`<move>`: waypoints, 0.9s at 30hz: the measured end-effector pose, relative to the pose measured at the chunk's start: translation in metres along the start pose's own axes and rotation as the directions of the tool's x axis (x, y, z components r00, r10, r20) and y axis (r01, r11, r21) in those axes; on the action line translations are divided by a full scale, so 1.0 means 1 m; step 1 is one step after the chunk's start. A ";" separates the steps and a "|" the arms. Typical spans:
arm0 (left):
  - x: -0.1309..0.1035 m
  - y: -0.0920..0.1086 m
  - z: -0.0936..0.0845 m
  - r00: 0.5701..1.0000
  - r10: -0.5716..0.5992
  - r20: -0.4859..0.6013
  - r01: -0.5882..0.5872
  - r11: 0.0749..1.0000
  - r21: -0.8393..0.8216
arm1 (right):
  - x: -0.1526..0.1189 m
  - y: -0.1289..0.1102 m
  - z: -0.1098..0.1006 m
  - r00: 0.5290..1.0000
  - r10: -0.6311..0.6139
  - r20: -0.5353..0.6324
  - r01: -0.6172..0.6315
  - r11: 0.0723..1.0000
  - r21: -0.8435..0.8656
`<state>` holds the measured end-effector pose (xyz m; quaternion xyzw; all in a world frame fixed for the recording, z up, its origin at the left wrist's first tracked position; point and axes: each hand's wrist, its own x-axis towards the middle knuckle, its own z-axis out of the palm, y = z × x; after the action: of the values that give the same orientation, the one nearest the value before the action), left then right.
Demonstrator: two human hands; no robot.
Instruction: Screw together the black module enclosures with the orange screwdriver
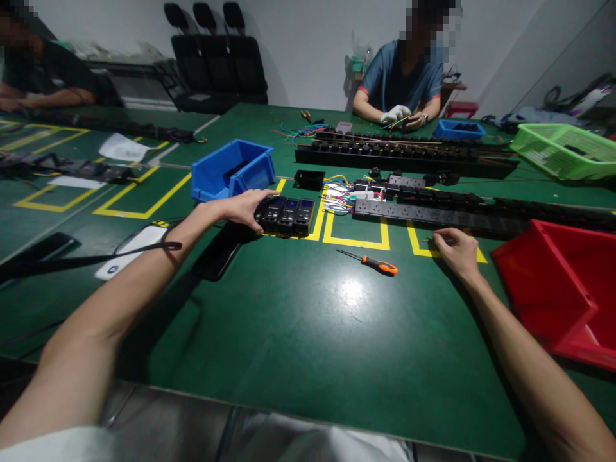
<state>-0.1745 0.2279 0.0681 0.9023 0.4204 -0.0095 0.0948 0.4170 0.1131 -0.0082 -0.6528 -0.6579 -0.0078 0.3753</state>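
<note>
My left hand is around the left end of a row of several black modules, thumb at the front and fingers over the back. The modules stand side by side on the green table, on yellow tape. My right hand is pinched above another yellow tape outline; a tiny object shows at its fingertips, too small to name. Between the hands lies an orange and black screwdriver, its shaft pointing left. Behind it is a long black socket strip with coloured wires at its left end.
A blue bin stands behind my left hand, a red bin at the right. A black phone and a white device lie near my left forearm. Across the table a gloved person handles wires; another person sits far left.
</note>
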 end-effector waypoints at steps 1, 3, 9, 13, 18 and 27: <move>-0.001 -0.001 0.000 1.000 -0.002 -0.005 0.002 1.000 0.010 | 0.000 0.000 0.000 1.000 0.000 -0.001 0.000 1.000 -0.001; -0.004 -0.002 -0.001 0.999 -0.015 -0.038 0.017 0.999 0.034 | 0.000 0.000 0.000 1.000 0.002 0.001 -0.002 1.000 -0.001; -0.020 -0.002 -0.027 0.983 -0.037 -0.182 0.055 0.994 0.096 | 0.000 0.000 0.001 1.000 0.021 0.011 -0.021 1.000 0.001; -0.017 0.018 -0.058 0.957 -0.020 -0.290 0.051 0.994 0.098 | 0.001 -0.001 0.001 1.000 0.025 0.017 -0.025 1.000 0.001; 0.020 0.087 -0.058 0.940 0.106 -0.325 -0.136 0.988 -0.071 | 0.000 -0.002 0.000 1.000 0.018 0.013 -0.018 1.000 -0.008; 0.083 0.158 -0.004 0.983 0.131 -0.130 -0.119 0.989 0.090 | -0.001 -0.001 0.000 1.000 0.013 0.011 -0.013 1.000 -0.009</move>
<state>-0.0008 0.1920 0.0893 0.9286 0.3676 0.0409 0.0294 0.4158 0.1120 -0.0078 -0.6588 -0.6557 -0.0043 0.3688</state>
